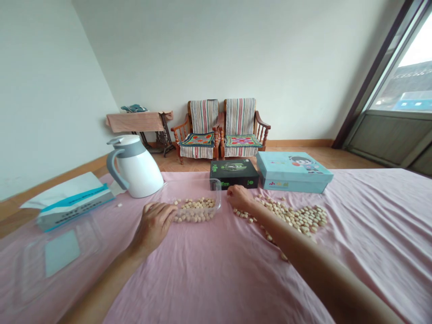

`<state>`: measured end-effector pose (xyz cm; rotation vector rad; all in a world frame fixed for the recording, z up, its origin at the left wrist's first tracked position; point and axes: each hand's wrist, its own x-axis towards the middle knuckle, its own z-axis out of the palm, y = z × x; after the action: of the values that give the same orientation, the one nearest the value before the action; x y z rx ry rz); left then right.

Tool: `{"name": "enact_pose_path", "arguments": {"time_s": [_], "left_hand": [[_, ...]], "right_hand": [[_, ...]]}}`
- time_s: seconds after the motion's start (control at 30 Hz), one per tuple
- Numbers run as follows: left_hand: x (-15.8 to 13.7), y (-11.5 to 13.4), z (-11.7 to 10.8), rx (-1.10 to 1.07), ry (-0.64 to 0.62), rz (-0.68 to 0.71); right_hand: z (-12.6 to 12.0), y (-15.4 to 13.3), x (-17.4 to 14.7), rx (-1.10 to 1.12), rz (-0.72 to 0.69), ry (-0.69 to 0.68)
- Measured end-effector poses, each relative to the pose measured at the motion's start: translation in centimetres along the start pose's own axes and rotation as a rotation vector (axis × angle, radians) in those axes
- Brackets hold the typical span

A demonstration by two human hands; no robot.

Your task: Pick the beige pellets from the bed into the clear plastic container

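Observation:
A clear plastic container (218, 193) stands on the pink cloth, with several small round pale wooden-looking pieces (199, 204) in it. My left hand (153, 225) grips its left side, the fingers bent over the edge. To the right of the container, my right hand (239, 197) is closed, fingertips pinched together; what they hold, if anything, is hidden. Under and beyond my right forearm spreads a loose pile of the same pale pieces (300, 218), lying directly on the cloth.
Behind the container stand a black box (232, 173) and a light blue box (293, 171). At left are a white jug (140, 173), a tissue pack (77, 204) and a clear plastic lid (62, 252). Two wooden armchairs (239, 121) stand beyond the cloth (209, 274).

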<state>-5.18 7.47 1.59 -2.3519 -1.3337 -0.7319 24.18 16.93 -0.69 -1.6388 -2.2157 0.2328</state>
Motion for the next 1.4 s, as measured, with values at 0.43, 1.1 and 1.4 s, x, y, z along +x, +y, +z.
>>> {"name": "enact_pose_path", "arguments": {"time_s": [0.43,1.1,1.4], "left_hand": [[0.1,0.5,-0.3,-0.006,0.0,0.004],[-0.3,0.2,-0.4,-0.144,0.233,-0.147],[-1.1,-2.2,2.1,-0.33,0.262,-0.423]], "right_hand": [[-4.9,-5.1,0.3,0.487,-0.214,0.315],[-0.9,-0.6,-1.4,-0.18,-0.036,-0.126],[-0.5,0.9,-1.6,-0.012,-0.065,-0.019]]}}
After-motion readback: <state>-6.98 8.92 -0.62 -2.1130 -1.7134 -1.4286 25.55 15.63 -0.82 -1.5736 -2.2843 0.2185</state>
